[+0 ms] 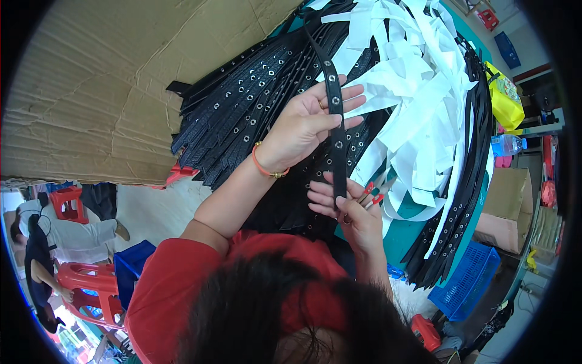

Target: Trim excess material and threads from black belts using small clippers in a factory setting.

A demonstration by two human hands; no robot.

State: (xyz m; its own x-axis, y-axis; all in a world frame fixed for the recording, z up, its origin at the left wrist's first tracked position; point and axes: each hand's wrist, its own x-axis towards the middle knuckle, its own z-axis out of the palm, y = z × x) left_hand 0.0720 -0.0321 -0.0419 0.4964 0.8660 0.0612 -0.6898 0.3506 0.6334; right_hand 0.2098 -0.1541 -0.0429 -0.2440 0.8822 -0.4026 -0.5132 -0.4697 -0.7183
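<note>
A black strap (335,100) with a row of metal eyelets runs between my two hands, its far end reaching up to the pile. My left hand (306,124) pinches its middle, thumb on top and fingers stretched out behind. Lower down, my right hand (357,221) grips the near end between thumb and fingers. In that same hand rests a small scissors-like tool (367,195) with red parts, partly hidden by the fingers. Beneath and left of my hands lies a heap of similar black eyelet straps (242,97).
White strips (418,91) lie tangled on the green table (400,239), with more black straps (445,230) along its right edge. A large cardboard sheet (109,91) fills the upper left. Right of the table are a blue crate (467,282), an open carton (503,206) and a bottle (508,145). Red stools (91,285) stand left, near another person.
</note>
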